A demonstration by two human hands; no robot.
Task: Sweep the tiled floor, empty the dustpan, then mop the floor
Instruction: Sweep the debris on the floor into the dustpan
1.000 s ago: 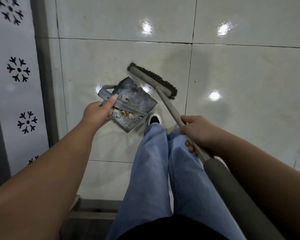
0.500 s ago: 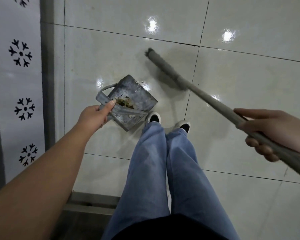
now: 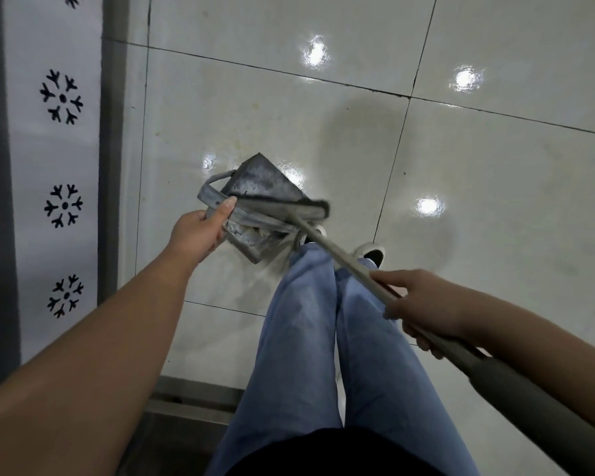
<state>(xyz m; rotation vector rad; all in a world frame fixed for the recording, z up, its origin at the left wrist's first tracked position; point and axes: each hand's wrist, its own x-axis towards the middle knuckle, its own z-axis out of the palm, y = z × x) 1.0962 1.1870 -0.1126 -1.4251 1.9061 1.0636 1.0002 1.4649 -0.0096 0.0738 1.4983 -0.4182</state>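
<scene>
While the person stands on the tiled floor [image 3: 340,125], both hands are occupied. The left hand [image 3: 200,231] grasps the flat handle of a grey metal dustpan [image 3: 261,187], its thumb laid along the handle's upper face and its fingers curled beneath. The dustpan is held in front of the legs and tilted, one corner pointing away from the viewer; whether it is clear of the floor cannot be told. Pale debris [image 3: 255,231] lies in the pan's lower part, partly hidden under the handle bar.

The right hand [image 3: 423,304] is closed around the shaft of a long-handled broom [image 3: 340,255], gripping just above the thicker grey sleeve at the shaft's near end. The shaft runs diagonally from lower right to upper left, crossing over the right knee. The broom head [image 3: 285,209] rests across the top of the dustpan, one end of it close to the left thumb and its dark bristles facing away from the viewer.

Blue trousers [image 3: 306,338] fill the lower centre; a white shoe [image 3: 371,252] shows just beyond them, beside the shaft. Along the left edge runs a white panel [image 3: 55,149] printed with black snowflake motifs. Ceiling lights reflect as bright spots on the glossy tiles, and dark grout lines divide them.
</scene>
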